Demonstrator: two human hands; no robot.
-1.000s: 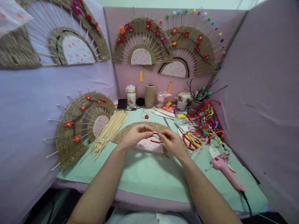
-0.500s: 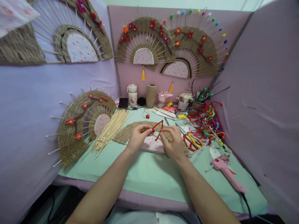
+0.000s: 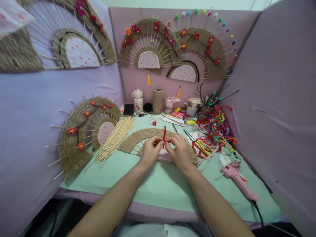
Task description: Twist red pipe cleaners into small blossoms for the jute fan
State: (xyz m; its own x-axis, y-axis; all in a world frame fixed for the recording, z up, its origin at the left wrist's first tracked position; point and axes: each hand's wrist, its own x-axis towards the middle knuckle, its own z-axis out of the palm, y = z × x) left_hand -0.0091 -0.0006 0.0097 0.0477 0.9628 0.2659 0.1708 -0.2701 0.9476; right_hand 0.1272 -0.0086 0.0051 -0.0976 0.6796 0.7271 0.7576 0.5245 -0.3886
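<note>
Between my fingertips stands a folded red pipe cleaner (image 3: 164,131), its upper part upright and a short end hanging below. My left hand (image 3: 151,149) pinches it from one side, and my right hand (image 3: 179,149) pinches it from the other, so the fingertips almost meet. Beneath both hands lies a twine-woven fan (image 3: 134,138) with a pink dotted half-round centre, partly hidden by my hands. Behind it a small red flower (image 3: 154,123) rests on the green table cover.
Left are a bundle of thin sticks (image 3: 115,138) and a finished fan (image 3: 71,148). To the right lie scissors (image 3: 197,146), a heap of coloured pipe cleaners (image 3: 218,126) and a pink glue gun (image 3: 238,181) with its cord. A twine spool (image 3: 158,101) stands behind.
My hands have come closer together. The red pipe cleaner, bent in an open angle before, is now drawn into a narrow upright shape. The view has shifted slightly.
</note>
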